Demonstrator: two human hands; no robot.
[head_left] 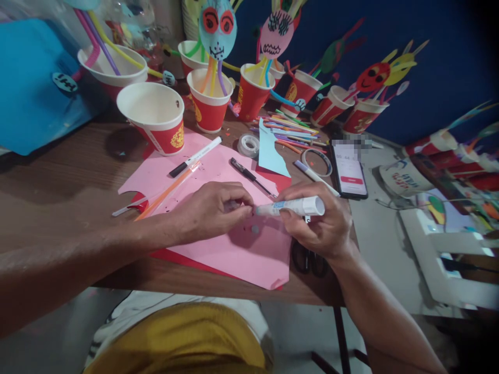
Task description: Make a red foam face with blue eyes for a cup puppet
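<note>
My right hand [317, 221] is wrapped around a white glue tube [292, 206] with blue print, its narrow end pointing left. At that end the fingertips of my left hand [218, 210] are pinched together; whatever they hold is too small or hidden to name. Both hands are over a pink paper sheet [234, 254] lying on red paper. A small pale round piece [254, 228] is on the sheet just below my left fingertips. Beyond the hands lie a black pen [249, 174], a white marker [195, 157] with a black cap and an orange straw [166, 193].
An unadorned red paper cup [156, 119] stands at the back left. Several cups with paper faces, such as a blue face [217, 31], line the back. Tape [248, 145], light-blue paper [271, 150], straws [290, 130], a phone [348, 169] and dark-handled scissors [307, 259] surround the sheet.
</note>
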